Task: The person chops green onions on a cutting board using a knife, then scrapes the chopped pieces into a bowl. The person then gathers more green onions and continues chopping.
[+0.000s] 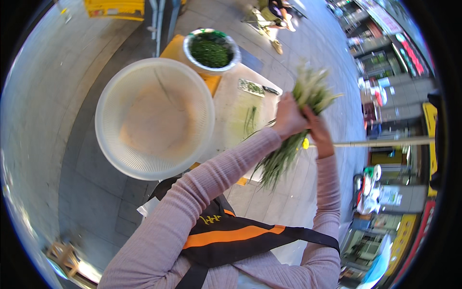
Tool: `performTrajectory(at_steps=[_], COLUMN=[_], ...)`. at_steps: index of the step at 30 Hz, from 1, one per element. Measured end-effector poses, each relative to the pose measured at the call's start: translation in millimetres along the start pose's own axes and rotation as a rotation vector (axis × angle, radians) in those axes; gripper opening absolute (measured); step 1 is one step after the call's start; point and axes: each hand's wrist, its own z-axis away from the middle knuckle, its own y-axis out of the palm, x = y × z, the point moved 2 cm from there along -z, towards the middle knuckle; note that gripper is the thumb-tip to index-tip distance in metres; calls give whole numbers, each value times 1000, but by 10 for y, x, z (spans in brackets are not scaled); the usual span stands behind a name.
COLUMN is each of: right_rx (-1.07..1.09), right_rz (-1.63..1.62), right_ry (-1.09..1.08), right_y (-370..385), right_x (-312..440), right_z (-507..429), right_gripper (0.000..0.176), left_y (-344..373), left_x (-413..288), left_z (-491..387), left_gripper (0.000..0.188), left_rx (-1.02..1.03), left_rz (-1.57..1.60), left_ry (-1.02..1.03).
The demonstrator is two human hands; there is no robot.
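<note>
A bunch of long green leafy stalks (283, 159), likely garlic chives, is held up beyond the cutting board's right edge, its pale ends upward and leaves hanging. My left hand (290, 116) is closed round the bunch. My right hand (317, 128) presses on it from the other side, fingers partly hidden by stalks. On the pale cutting board (225, 108) lies a cleaver (251, 87) with bits of green on its blade and a black handle, near a few loose leaves (249, 119). A large white plastic basket (104, 119) stands at the left, one green leaf inside.
A bowl of chopped greens (211, 52) stands at the board's far end. Yellow crate parts (213, 82) show beside the board. Another yellow crate (114, 9) is at the upper left. A seated person (283, 14) is at the top. A pale pole (382, 142) extends right.
</note>
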Motion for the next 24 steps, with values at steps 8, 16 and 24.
performTrajectory(at_steps=[8,16,24], right_rx=[-50,-3,-453], right_rz=[-242,-406,257], right_ry=[353,354,264], right_y=[-121,69,-142], right_x=[-1727,-2691,-3660], right_z=[-125,-1434,-1522], right_gripper=[47,55,63], left_y=[533,205,12], left_x=[1678,3142,3367], left_z=[163,-891,-703], left_gripper=[75,95,111], left_rx=[271,304,-43], left_rz=[-139,-188,-655], left_ry=[-395,-513,-465])
